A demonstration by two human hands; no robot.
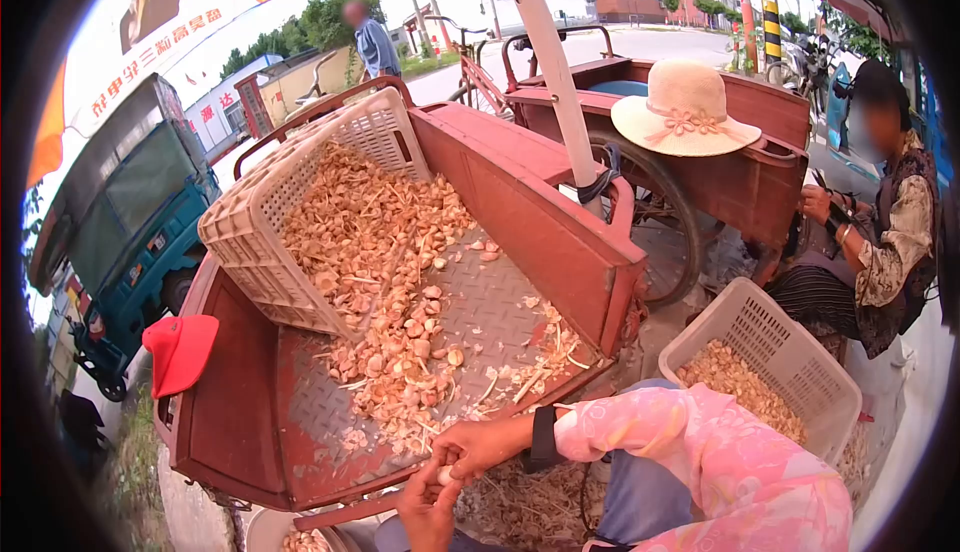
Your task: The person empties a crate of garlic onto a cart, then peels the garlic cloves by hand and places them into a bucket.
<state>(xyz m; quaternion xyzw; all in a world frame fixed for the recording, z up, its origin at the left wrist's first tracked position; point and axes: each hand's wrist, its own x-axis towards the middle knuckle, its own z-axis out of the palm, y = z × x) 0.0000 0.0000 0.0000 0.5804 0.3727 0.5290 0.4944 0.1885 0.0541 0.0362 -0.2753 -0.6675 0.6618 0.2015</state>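
Both hands meet just over the near edge of the red cart [520, 242], the left hand [430, 512] and the right hand [470, 449] each with fingers closed on one small pale garlic piece [446, 474], pinched between them. The step looks like working at its skin; for that, a light, steady grip from the left with the thumb and fingertips of the right doing the picking would probably serve best, since hard squeezing could bruise the flesh or make it slip. Holding it above the bowl [256, 530] rather than the cart edge would also seem safer if it drops. That bowl, cut off at the bottom of the view, holds pale, clove-like pieces. In the cart, a slotted crate [255, 267] lies tipped on its side, its heap of garlic [370, 237] spilling out across the metal bed. A second crate [795, 352], upright near the right arm, is partly filled with small tan pieces [735, 382], too fine to identify surely.
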